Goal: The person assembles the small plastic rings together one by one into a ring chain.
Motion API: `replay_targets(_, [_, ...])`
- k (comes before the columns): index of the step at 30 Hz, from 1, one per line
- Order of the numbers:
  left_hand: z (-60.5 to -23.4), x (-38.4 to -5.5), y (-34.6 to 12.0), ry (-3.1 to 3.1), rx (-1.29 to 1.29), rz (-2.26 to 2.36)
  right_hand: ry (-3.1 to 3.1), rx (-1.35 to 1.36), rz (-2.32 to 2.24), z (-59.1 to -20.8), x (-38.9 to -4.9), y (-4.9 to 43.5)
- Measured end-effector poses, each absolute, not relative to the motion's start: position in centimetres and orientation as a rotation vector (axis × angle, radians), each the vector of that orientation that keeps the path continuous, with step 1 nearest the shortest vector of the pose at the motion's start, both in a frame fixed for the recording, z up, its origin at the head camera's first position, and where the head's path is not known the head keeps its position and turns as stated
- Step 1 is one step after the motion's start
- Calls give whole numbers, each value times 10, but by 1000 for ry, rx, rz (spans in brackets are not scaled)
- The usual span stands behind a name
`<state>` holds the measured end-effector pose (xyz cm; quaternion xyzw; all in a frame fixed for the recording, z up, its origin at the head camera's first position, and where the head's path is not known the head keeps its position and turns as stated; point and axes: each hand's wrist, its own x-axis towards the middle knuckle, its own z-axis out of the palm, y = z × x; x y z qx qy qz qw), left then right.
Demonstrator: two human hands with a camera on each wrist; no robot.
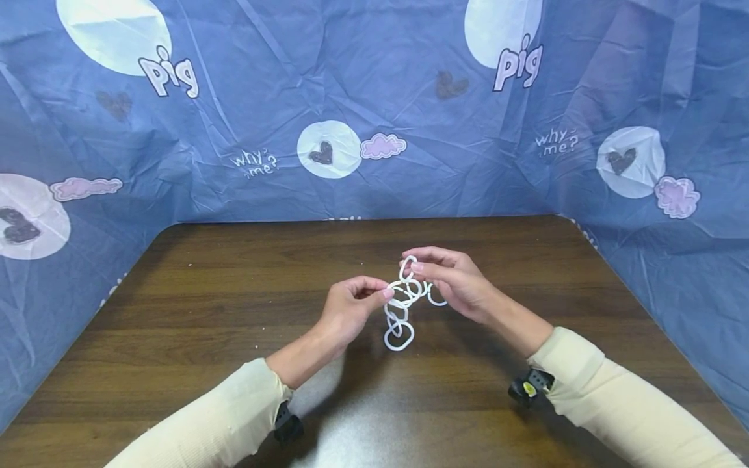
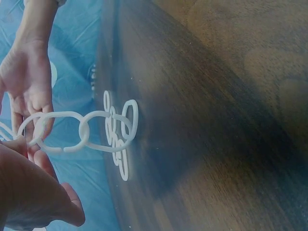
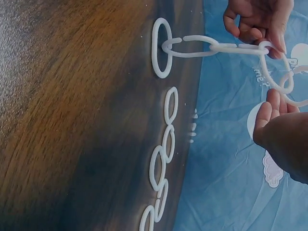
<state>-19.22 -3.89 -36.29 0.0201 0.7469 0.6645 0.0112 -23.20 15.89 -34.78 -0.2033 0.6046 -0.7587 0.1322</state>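
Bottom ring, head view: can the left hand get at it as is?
Likely yes: nothing visible covers the bottom ring, and the left hand is close by. But it pinches the white chain farther up, so that grip would probably need loosening.

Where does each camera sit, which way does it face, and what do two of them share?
Head: on the head, facing forward and down at the wooden table and blue backdrop; left hand, right hand and cream sleeves show.
Left wrist: on that wrist, facing the white links, image turned sideways; both hands show.
Right wrist: on that wrist, facing the links, turned sideways the opposite way; both hands show.
Both wrist views share the links, table and backdrop.
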Motion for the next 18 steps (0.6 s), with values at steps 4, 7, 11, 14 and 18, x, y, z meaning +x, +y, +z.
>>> replay_targets(4, [-363, -192, -39, 2335, 65, 2070, 1847, -621, -2160, -350, -231, 157])
replay_targets(7, [-363, -192, -40, 2337, 73, 2079, 1946, -635, -2114, -352, -230, 156])
replay_targets(11, [-363, -192, -40, 2339, 75, 2092, 2071, -618, -2080, -353, -228, 156])
replay_targets(14, [-364, -193, -41, 2346, 66, 2091, 2165, -608, -2074, -352, -227, 158])
replay_targets(18, [-364, -192, -42, 2360, 61, 2082, 2382, -697, -2003, -354, -228, 160])
